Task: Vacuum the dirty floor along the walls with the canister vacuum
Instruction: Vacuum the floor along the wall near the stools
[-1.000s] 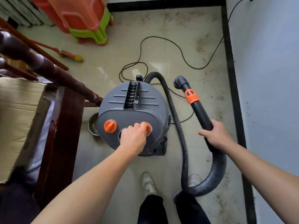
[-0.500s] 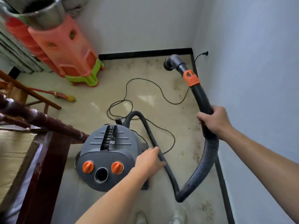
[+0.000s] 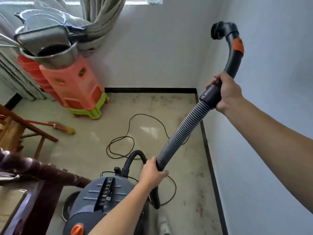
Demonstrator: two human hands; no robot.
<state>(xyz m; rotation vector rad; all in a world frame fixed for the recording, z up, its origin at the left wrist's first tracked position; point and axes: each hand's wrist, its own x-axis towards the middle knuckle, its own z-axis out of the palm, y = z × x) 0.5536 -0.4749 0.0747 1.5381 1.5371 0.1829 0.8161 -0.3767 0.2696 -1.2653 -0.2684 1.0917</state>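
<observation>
The grey canister vacuum [image 3: 103, 199] with orange knobs stands on the floor at the bottom centre. Its ribbed hose [image 3: 179, 134] rises to the upper right. My left hand [image 3: 152, 172] grips the hose low down, just right of the canister. My right hand [image 3: 225, 92] grips the black wand handle where the hose joins it. The wand curves up past an orange collar [image 3: 238, 46] to a small brush nozzle [image 3: 216, 32], held high in the air by the right wall. The tiled floor [image 3: 191, 167] shows dirt marks along the right wall's black skirting.
The black power cord [image 3: 130, 138] loops over the floor ahead. Stacked orange and green stools [image 3: 76, 92] with metal pans on top stand at the back left. A broom [image 3: 61, 127] lies on the floor. Dark wooden furniture [image 3: 33, 168] crowds the left. A metal bowl [image 3: 67, 207] sits beside the canister.
My left hand left the canister's knob and took hold of the hose. My right hand raised the wand from near the floor to high beside the wall. The view tilted upward.
</observation>
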